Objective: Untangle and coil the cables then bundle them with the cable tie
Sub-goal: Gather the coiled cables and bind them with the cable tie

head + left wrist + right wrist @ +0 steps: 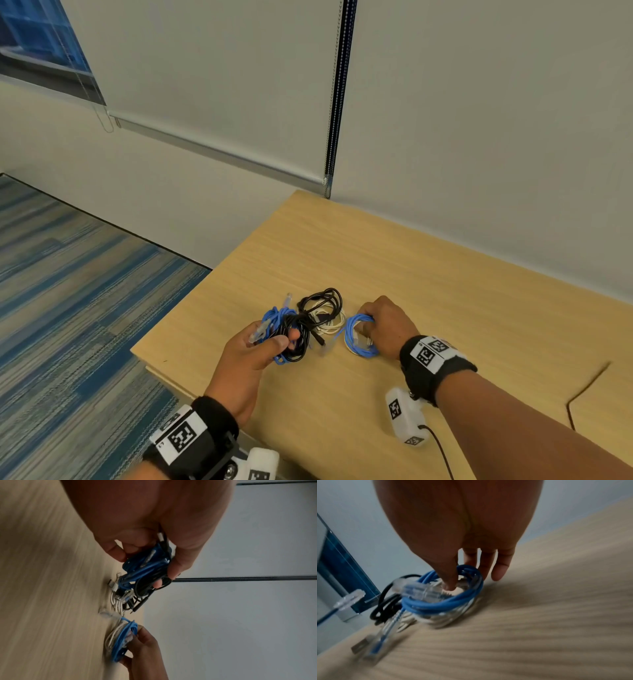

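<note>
A tangled bunch of blue network cable and thin black cable (286, 334) sits in the left hand (251, 359) near the left front of the light wooden table (445, 274), the thumb and curled fingers (176, 566) closed around the strands, with a clear plastic plug sticking out past the thumb. From this bunch black loops and a loose cream-white cable (325, 317) trail onto the tabletop just beside it. To their right lies a small round coil of blue cable stacked on white cable (359, 337), resting on the table; the right hand (387, 325) grips it, thumb (448, 577) pushed down inside the ring and fingers curled over its far rim. Both wrists wear black bands with printed square markers (430, 353). A thin black lead (582, 390) runs across the table at the right edge, and blue striped carpet (68, 291) shows beyond the table's left side.
</note>
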`<act>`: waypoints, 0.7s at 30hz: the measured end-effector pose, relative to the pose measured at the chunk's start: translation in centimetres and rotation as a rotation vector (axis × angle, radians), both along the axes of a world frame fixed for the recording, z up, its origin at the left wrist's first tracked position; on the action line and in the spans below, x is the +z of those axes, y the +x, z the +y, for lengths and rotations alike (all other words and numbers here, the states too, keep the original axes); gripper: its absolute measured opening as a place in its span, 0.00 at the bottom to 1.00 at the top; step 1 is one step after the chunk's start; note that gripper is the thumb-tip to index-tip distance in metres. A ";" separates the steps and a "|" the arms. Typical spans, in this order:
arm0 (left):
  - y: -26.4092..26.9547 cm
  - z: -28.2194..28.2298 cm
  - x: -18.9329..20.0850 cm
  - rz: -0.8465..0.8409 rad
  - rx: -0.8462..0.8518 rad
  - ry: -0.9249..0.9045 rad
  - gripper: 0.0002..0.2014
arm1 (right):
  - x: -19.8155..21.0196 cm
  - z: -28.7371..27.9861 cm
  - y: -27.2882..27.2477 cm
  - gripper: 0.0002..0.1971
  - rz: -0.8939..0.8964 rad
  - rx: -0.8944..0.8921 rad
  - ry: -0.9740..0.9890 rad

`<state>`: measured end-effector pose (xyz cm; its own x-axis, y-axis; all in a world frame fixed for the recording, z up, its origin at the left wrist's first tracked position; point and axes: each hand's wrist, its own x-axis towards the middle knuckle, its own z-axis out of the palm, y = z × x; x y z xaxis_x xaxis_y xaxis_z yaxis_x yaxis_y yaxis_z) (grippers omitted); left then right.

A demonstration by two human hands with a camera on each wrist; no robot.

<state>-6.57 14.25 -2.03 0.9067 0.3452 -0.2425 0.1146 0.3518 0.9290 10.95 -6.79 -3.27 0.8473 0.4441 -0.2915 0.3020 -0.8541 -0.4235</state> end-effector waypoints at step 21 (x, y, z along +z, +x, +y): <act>2.0 -4.9 1.5 -0.056 -0.153 0.070 0.17 | 6.6 2.0 -6.8 0.09 -0.270 0.188 0.279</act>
